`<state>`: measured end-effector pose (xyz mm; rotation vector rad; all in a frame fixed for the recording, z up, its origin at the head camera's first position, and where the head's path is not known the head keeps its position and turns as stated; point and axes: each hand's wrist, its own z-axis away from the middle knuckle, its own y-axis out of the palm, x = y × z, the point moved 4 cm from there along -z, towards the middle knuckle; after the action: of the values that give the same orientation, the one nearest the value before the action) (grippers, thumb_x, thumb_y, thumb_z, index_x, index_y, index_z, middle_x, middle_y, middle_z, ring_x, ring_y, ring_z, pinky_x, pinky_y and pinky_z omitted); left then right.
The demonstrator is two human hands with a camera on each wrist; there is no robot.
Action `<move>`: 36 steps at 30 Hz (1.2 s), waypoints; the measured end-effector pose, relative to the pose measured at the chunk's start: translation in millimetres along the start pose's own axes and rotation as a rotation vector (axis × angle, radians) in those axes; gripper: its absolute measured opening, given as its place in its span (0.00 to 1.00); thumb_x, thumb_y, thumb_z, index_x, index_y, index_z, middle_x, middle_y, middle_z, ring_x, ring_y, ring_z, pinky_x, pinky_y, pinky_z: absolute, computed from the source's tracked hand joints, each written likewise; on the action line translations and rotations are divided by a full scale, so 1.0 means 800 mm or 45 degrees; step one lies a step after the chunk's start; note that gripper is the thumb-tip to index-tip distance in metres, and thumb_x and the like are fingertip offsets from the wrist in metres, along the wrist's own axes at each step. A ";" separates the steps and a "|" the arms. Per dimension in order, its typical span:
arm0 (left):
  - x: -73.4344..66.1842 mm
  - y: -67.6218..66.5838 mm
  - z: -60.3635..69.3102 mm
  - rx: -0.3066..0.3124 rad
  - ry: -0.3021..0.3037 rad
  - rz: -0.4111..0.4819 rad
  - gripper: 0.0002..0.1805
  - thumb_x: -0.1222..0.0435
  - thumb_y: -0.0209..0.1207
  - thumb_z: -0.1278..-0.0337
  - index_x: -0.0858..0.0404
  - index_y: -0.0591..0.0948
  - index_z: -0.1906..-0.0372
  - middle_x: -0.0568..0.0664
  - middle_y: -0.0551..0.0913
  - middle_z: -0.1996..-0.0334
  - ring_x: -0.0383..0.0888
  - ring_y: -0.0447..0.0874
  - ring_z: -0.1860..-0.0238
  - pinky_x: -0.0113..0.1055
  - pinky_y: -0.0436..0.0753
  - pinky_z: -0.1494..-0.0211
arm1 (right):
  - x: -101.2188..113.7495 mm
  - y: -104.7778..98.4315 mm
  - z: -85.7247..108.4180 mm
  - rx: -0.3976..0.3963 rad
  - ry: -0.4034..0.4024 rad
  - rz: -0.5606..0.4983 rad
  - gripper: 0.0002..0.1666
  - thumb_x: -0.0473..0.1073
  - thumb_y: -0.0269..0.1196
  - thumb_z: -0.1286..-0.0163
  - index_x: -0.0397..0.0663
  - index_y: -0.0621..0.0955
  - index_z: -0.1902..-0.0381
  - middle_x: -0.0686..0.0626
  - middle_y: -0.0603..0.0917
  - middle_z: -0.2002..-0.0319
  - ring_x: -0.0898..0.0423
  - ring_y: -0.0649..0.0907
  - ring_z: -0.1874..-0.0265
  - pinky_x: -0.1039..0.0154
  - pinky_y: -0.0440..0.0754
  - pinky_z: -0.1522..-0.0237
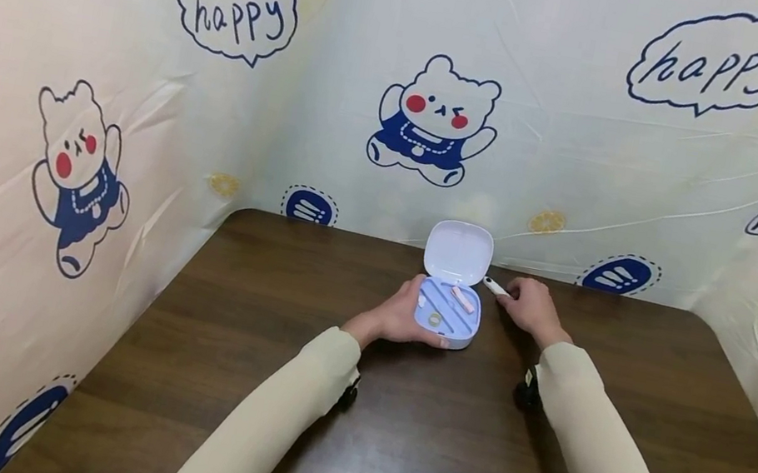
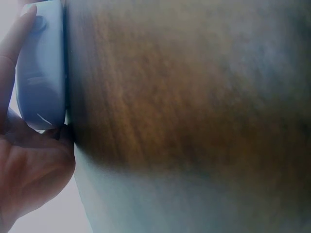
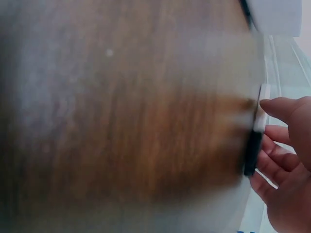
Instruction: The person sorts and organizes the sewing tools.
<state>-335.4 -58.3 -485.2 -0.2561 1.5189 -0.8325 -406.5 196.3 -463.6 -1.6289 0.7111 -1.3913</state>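
A lavender storage case [image 1: 459,340] stands on the table with its lid [image 1: 458,252] tipped back. My left hand [image 1: 397,313] grips the case from the left, thumb along its front wall. In the left wrist view a digit lies over a round button [image 2: 39,23] on that wall. Inside, slanted compartments hold a pink stick-like piece [image 1: 462,299], a small ring-shaped item [image 1: 434,319] and a tiny white piece [image 1: 422,301]. Right of the case, my right hand [image 1: 532,306] pinches a slim white stick-like object [image 1: 494,286]; its exact kind cannot be told.
The brown wooden table [image 1: 418,446] spreads around the case. A printed cloth [image 1: 560,159] with bear drawings hangs close behind the lid and along both sides. Dark wrist devices [image 1: 529,388] sit under both cream sleeves.
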 end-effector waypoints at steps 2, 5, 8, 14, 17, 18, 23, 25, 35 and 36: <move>0.004 0.001 -0.004 0.008 -0.019 -0.002 0.72 0.42 0.82 0.70 0.52 0.48 0.21 0.50 0.62 0.34 0.43 0.67 0.40 0.38 0.70 0.34 | -0.002 -0.002 0.002 0.013 0.010 -0.030 0.16 0.42 0.64 0.27 0.31 0.84 0.54 0.37 0.84 0.60 0.44 0.80 0.61 0.48 0.79 0.54; 0.005 0.002 -0.006 0.006 -0.017 0.008 0.72 0.42 0.82 0.71 0.52 0.48 0.21 0.51 0.62 0.34 0.44 0.67 0.39 0.40 0.70 0.33 | -0.006 -0.005 0.005 0.053 0.042 -0.059 0.14 0.43 0.65 0.28 0.35 0.85 0.62 0.40 0.84 0.66 0.47 0.79 0.66 0.54 0.78 0.62; 0.007 0.003 -0.007 0.007 -0.015 0.012 0.73 0.42 0.82 0.71 0.53 0.48 0.21 0.51 0.62 0.33 0.45 0.67 0.39 0.41 0.70 0.33 | -0.008 -0.006 0.008 0.125 0.081 -0.085 0.15 0.45 0.67 0.29 0.37 0.87 0.67 0.44 0.83 0.71 0.49 0.78 0.70 0.59 0.76 0.68; 0.008 0.002 -0.007 0.002 0.008 0.024 0.72 0.43 0.82 0.70 0.54 0.48 0.21 0.52 0.62 0.33 0.46 0.67 0.38 0.42 0.70 0.33 | -0.013 -0.005 0.011 0.283 0.124 -0.110 0.19 0.51 0.67 0.30 0.40 0.89 0.71 0.50 0.80 0.80 0.54 0.77 0.76 0.63 0.75 0.73; 0.007 0.001 -0.007 0.000 0.009 0.039 0.71 0.43 0.82 0.69 0.53 0.49 0.21 0.51 0.63 0.33 0.45 0.67 0.38 0.42 0.70 0.32 | -0.010 -0.003 0.015 0.302 0.108 -0.092 0.19 0.50 0.67 0.29 0.40 0.88 0.73 0.50 0.79 0.81 0.55 0.77 0.77 0.63 0.75 0.74; 0.006 0.001 -0.007 -0.001 0.006 0.036 0.71 0.43 0.82 0.69 0.53 0.49 0.21 0.51 0.63 0.33 0.45 0.67 0.38 0.41 0.70 0.32 | -0.007 -0.002 0.017 0.296 0.094 -0.076 0.19 0.50 0.66 0.29 0.40 0.88 0.73 0.50 0.80 0.81 0.55 0.77 0.77 0.63 0.74 0.73; 0.003 0.001 -0.004 0.000 -0.008 0.004 0.71 0.42 0.82 0.70 0.54 0.49 0.21 0.52 0.63 0.34 0.44 0.67 0.38 0.40 0.69 0.33 | 0.007 -0.002 0.029 0.231 0.083 -0.001 0.16 0.46 0.67 0.30 0.40 0.87 0.73 0.47 0.82 0.78 0.53 0.78 0.75 0.62 0.75 0.72; 0.003 0.002 -0.003 -0.002 0.000 0.002 0.71 0.42 0.82 0.69 0.55 0.49 0.21 0.53 0.63 0.34 0.46 0.67 0.38 0.41 0.70 0.32 | 0.011 -0.002 0.033 0.203 0.094 0.017 0.15 0.44 0.67 0.30 0.39 0.87 0.72 0.47 0.83 0.77 0.52 0.79 0.74 0.62 0.76 0.72; 0.006 0.002 -0.007 0.004 0.005 0.063 0.70 0.44 0.83 0.71 0.53 0.51 0.22 0.50 0.64 0.34 0.43 0.66 0.38 0.39 0.69 0.32 | 0.023 -0.011 0.048 0.211 0.118 -0.049 0.12 0.39 0.64 0.27 0.34 0.85 0.66 0.45 0.82 0.76 0.55 0.81 0.80 0.63 0.80 0.76; 0.006 0.002 -0.007 0.001 0.016 0.064 0.70 0.45 0.84 0.71 0.53 0.52 0.23 0.50 0.65 0.34 0.44 0.66 0.38 0.40 0.69 0.32 | 0.023 -0.012 0.049 0.228 0.097 -0.057 0.12 0.38 0.63 0.27 0.34 0.85 0.66 0.45 0.81 0.77 0.56 0.81 0.81 0.63 0.80 0.76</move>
<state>-341.1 -58.1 -490.5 -0.2116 1.5306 -0.7958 -365.3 194.4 -447.0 -1.4661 0.5788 -1.5113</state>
